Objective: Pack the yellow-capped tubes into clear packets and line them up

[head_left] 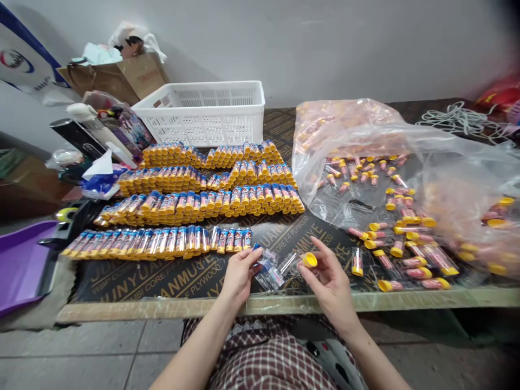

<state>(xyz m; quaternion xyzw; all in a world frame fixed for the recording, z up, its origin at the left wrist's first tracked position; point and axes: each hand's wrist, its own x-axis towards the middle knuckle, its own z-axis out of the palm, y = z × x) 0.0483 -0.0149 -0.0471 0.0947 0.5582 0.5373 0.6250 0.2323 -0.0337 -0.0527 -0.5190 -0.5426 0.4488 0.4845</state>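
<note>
My right hand (325,271) holds a clear tube with a yellow cap (309,260) between thumb and fingers, the cap facing me. My left hand (240,273) is closed, its fingertips pinching something small and blue at the edge of a little heap of clear and blue wrappers (270,271). The heap lies on the dark plywood between my hands. Beyond my left hand, rows of blue-and-yellow tubes (162,238) are lined up and stacked. Right of my right hand, pink-filled tubes with yellow caps (416,261) lie loose, and one clear tube (357,262) stands apart.
A white plastic basket (211,119) sits behind the rows. Large clear bags (345,122) of tubes cover the right side. Bottles (77,138), a brown paper bag (142,76) and a purple dustpan (24,265) are at the left. White cord (459,122) lies at the back right.
</note>
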